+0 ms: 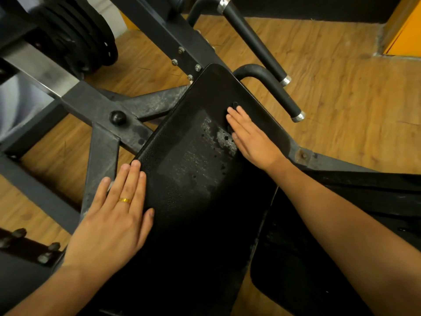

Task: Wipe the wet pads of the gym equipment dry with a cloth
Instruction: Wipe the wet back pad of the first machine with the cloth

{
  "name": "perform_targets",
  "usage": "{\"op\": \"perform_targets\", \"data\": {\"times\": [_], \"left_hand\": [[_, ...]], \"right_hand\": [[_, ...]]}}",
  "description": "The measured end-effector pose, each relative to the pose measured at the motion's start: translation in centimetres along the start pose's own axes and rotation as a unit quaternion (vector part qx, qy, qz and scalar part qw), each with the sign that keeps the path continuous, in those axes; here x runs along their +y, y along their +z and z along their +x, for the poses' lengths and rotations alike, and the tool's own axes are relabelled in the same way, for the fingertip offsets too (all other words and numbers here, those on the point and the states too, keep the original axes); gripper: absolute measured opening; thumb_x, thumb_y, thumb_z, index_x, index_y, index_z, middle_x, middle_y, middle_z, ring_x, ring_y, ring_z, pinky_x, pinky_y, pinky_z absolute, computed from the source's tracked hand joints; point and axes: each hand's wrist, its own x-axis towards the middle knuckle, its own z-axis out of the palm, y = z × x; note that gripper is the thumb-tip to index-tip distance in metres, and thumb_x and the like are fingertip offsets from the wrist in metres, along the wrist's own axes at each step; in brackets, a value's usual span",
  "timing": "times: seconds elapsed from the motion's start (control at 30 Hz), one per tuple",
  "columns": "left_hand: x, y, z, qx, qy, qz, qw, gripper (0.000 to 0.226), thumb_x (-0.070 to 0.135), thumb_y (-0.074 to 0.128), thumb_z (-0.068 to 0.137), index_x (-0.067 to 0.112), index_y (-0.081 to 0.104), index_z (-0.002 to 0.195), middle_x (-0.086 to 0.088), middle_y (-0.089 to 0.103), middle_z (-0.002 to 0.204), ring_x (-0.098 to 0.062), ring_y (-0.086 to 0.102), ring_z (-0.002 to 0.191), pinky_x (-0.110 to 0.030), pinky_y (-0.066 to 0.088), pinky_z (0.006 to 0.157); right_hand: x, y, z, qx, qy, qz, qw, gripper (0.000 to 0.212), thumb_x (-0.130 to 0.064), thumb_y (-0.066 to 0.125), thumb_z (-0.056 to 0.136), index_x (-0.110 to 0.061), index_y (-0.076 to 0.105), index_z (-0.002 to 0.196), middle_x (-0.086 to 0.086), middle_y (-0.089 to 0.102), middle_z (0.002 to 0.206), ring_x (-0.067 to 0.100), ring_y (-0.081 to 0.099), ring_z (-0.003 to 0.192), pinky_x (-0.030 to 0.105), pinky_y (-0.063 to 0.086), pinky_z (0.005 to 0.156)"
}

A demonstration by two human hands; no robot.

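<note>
A long black pad point(193, 190) of a gym machine runs from the near centre up toward the frame. A wet, shiny patch with droplets point(211, 142) lies on its upper middle. My right hand point(250, 135) lies flat on the pad's upper right part, fingers straight, just beside the wet patch. My left hand point(116, 210), wearing a gold ring, rests flat on the pad's left edge with straight fingers. Neither hand holds anything. No cloth is in view.
A second black pad point(319, 258) sits at the lower right. Grey steel frame beams point(100, 144) cross on the left, with stacked black weight plates point(75, 42) at the top left. Two black handle bars point(268, 87) stick out at the upper right over the wooden floor point(353, 99).
</note>
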Motion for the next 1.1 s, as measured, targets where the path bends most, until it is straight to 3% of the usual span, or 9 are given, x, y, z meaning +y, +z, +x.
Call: {"op": "perform_targets", "data": {"times": [0.13, 0.27, 0.43, 0.73, 0.97, 1.1], "left_hand": [[0.0, 0.0, -0.1, -0.004, -0.005, -0.003, 1.000, 0.072, 0.040, 0.031, 0.099, -0.009, 0.031, 0.151, -0.025, 0.021, 0.163, -0.037, 0.022, 0.152, -0.056, 0.023, 0.120], [-0.1, 0.1, -0.1, -0.010, 0.001, -0.003, 1.000, 0.072, 0.042, 0.029, 0.100, -0.009, 0.030, 0.152, -0.025, 0.019, 0.164, -0.038, 0.021, 0.152, -0.057, 0.024, 0.120], [-0.1, 0.2, 0.1, -0.007, -0.002, -0.002, 1.000, 0.072, 0.040, 0.031, 0.099, -0.008, 0.031, 0.152, -0.025, 0.019, 0.164, -0.037, 0.020, 0.152, -0.056, 0.023, 0.120], [-0.1, 0.0, 0.1, -0.013, 0.003, 0.003, 1.000, 0.072, 0.041, 0.030, 0.099, -0.008, 0.031, 0.152, -0.025, 0.021, 0.163, -0.039, 0.022, 0.152, -0.056, 0.021, 0.120], [0.0, 0.0, 0.1, -0.014, 0.006, 0.000, 1.000, 0.072, 0.041, 0.029, 0.099, -0.010, 0.031, 0.151, -0.026, 0.021, 0.163, -0.039, 0.021, 0.151, -0.055, 0.021, 0.119], [-0.1, 0.0, 0.1, -0.017, 0.007, 0.001, 1.000, 0.072, 0.042, 0.028, 0.099, -0.008, 0.030, 0.152, -0.025, 0.020, 0.163, -0.038, 0.019, 0.152, -0.054, 0.018, 0.121]], "right_hand": [[0.8, -0.4, -1.6, -0.020, -0.004, 0.003, 1.000, 0.055, -0.016, 0.041, 0.108, -0.005, 0.024, 0.159, 0.007, 0.016, 0.168, 0.023, 0.003, 0.157, 0.034, 0.009, 0.127], [0.5, -0.5, -1.7, -0.024, 0.013, 0.008, 1.000, 0.055, -0.015, 0.041, 0.108, -0.005, 0.022, 0.159, 0.006, 0.014, 0.168, 0.022, 0.002, 0.157, 0.035, 0.009, 0.127], [-0.4, -0.8, 0.8, -0.012, 0.004, 0.008, 1.000, 0.053, -0.017, 0.040, 0.108, -0.004, 0.025, 0.158, 0.008, 0.018, 0.168, 0.024, 0.005, 0.157, 0.046, 0.019, 0.126], [-3.6, -1.6, 7.8, 0.018, -0.072, 0.013, 0.997, 0.051, -0.016, 0.040, 0.109, -0.003, 0.029, 0.157, 0.011, 0.023, 0.166, 0.029, 0.009, 0.156, 0.034, 0.013, 0.126], [-3.6, -2.1, 7.1, 0.006, -0.078, 0.015, 0.997, 0.050, -0.019, 0.038, 0.109, -0.005, 0.030, 0.157, 0.009, 0.023, 0.166, 0.028, 0.008, 0.156, 0.041, 0.019, 0.126], [-1.4, -1.8, 3.1, -0.034, -0.035, 0.006, 0.999, 0.054, -0.017, 0.040, 0.108, -0.010, 0.024, 0.159, 0.004, 0.016, 0.169, 0.024, 0.002, 0.157, 0.051, 0.024, 0.124]]}}
